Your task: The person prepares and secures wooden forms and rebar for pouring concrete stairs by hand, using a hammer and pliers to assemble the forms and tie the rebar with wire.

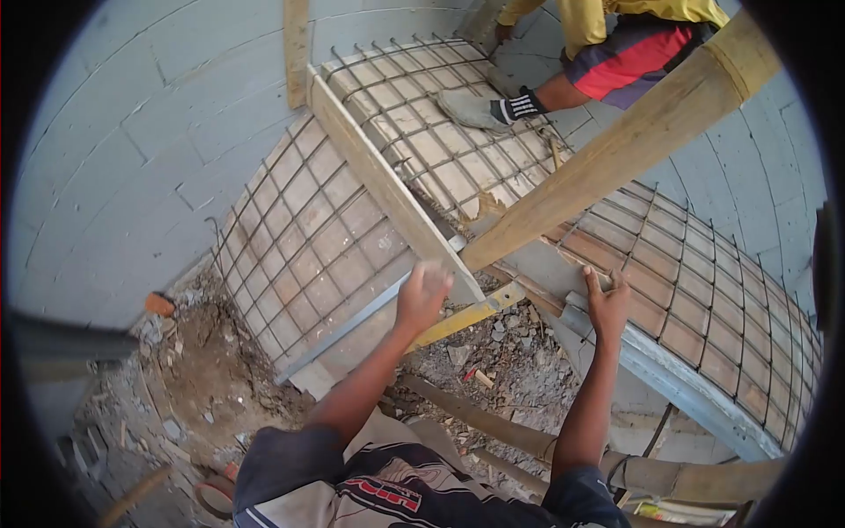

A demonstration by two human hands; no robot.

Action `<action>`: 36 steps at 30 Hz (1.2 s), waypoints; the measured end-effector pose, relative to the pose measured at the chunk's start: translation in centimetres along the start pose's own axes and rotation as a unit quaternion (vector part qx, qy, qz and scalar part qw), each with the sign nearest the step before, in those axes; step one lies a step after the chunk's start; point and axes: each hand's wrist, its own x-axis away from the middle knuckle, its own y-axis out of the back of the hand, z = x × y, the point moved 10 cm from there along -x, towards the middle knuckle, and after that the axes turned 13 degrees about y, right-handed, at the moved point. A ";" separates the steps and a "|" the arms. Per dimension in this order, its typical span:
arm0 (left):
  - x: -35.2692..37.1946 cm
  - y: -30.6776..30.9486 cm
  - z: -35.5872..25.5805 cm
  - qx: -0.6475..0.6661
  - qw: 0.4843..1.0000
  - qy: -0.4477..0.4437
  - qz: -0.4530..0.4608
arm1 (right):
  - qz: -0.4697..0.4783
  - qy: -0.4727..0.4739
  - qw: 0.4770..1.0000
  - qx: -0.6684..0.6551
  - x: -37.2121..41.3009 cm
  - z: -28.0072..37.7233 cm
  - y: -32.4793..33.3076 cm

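The stair formwork (339,238), overlaid with rebar mesh (704,273), is braced by a slanting timber prop (616,150). Its edge board (539,264) is clamped by the right hand (607,304), seemingly for steadying. The blurred left hand (422,295) is seen by the yellow bar (466,315), and its grip cannot be told.

Stair formwork from above, set between a wall on the left and a form edge on the right.

The riser board (387,189) runs diagonally from upper left down to centre, standing on edge between the upper mesh (422,141) behind it and the lower mesh (308,238) to its left. A pole (634,141) leans in from the upper right, its foot meeting the board's lower end. The left grip (422,295) is at that lower end. To its right, the right grip (607,304) hooks over the form edge (554,271), and the right mesh (704,282) spreads out beyond it. A level (466,315) lies between the two grips, above the rubble (502,352) on the floor. The block wall (106,158) stands far left. A co-worker's shoe (475,110) rests on the upper mesh.
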 end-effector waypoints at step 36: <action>-9.5 -7.4 -6.5 0.110 0.973 -0.130 -0.156 | -0.012 0.041 0.996 0.075 0.0 0.0 0.1</action>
